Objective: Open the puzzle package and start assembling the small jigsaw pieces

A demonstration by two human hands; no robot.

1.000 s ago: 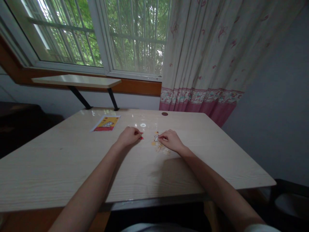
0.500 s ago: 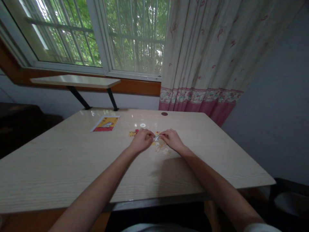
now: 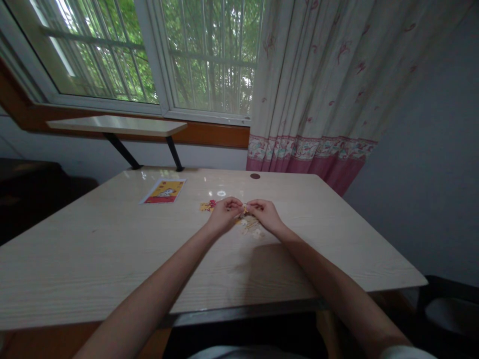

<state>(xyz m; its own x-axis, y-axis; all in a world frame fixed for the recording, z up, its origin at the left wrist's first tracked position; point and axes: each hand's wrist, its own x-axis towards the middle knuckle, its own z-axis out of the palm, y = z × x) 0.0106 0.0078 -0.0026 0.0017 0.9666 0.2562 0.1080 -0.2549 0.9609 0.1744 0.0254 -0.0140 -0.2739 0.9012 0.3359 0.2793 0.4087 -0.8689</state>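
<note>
My left hand (image 3: 223,217) and my right hand (image 3: 265,214) meet over the middle of the pale wooden table (image 3: 112,249). Both are closed in a pinch, fingertips nearly touching, around a small puzzle piece (image 3: 243,211) held just above the tabletop. Under and beside the right hand lies a cluster of loose pale and yellow puzzle pieces (image 3: 252,229). A small joined patch of yellow and red pieces (image 3: 208,205) lies just left of the left hand.
A yellow and red picture card (image 3: 163,191) lies at the far left of the table. A round brown cable hole (image 3: 255,176) sits near the back edge. Behind are a window shelf (image 3: 116,125) and a flowered curtain (image 3: 318,89).
My left hand left the yellow and red patch and moved right to meet my right hand. Both hands have lifted slightly and now pinch a piece together.
</note>
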